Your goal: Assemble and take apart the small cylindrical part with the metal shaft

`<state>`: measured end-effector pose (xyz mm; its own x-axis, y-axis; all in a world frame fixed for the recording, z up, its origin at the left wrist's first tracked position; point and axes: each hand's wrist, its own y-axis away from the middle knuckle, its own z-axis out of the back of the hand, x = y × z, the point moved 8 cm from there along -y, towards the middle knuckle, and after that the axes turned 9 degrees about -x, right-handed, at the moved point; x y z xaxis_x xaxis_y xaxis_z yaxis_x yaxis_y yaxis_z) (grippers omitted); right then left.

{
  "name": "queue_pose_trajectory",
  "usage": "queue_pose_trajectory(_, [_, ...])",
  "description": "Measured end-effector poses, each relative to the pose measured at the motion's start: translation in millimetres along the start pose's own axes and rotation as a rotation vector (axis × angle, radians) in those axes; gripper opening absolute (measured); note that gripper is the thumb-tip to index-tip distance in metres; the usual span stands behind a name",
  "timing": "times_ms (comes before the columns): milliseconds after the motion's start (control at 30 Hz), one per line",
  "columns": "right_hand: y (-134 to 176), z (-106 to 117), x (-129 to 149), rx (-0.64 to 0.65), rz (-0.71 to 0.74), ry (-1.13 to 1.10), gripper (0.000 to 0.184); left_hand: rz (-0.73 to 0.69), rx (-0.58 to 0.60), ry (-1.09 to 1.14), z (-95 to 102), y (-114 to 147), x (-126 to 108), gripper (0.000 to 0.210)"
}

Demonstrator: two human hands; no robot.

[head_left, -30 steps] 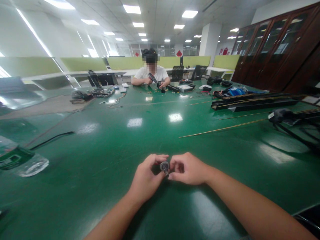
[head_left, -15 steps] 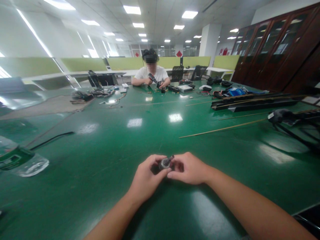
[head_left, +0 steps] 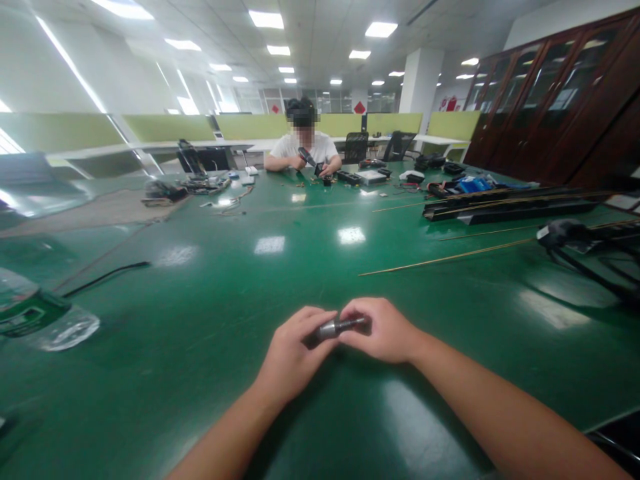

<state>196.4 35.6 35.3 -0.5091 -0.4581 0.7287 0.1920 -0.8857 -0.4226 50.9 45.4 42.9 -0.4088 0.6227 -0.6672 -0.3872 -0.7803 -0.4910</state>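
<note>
Got a small metal part (head_left: 329,329) pinched by its fat silver end between thumb and fingers of the left hand (head_left: 290,353). Sticking out past those fingertips to the right, thin dark end first, roughly level, right into the curl of the right hand (head_left: 387,331). Can't tell about the right fingers tbh: bent around the thin end, but maybe gripping, maybe just loose. Hard to make out the very tip, lost in shadow inside that curl, and no seeing the back of the silver end behind the left fingers. Cut off at the edge, well left of the fingers: a bottle (head_left: 34,313). Compared to half a second ago, swung round from slanting up and away to pointing sideways, with the left hand pretty much in the same spot
</note>
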Motion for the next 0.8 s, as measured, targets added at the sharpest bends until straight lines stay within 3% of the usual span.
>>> queue_pose_trajectory(167, [0.4, -4.3, 1.0, 0.033, 0.039, 0.015, 0.013, -0.004, 0.018, 0.0, -2.9, 0.5, 1.0, 0.025])
queue_pose_trajectory(400, [0.8, -7.0, -0.6, 0.041, 0.073, 0.031, 0.009, 0.045, -0.046, -0.034, 3.3, 1.1, 1.8, 0.015])
queue_pose_trajectory(800, [1.6, -7.9, 2.4, 0.045, 0.138, 0.061, 0.009, -0.035, -0.056, -0.029, 6.6, -0.6, -1.8, 0.015])
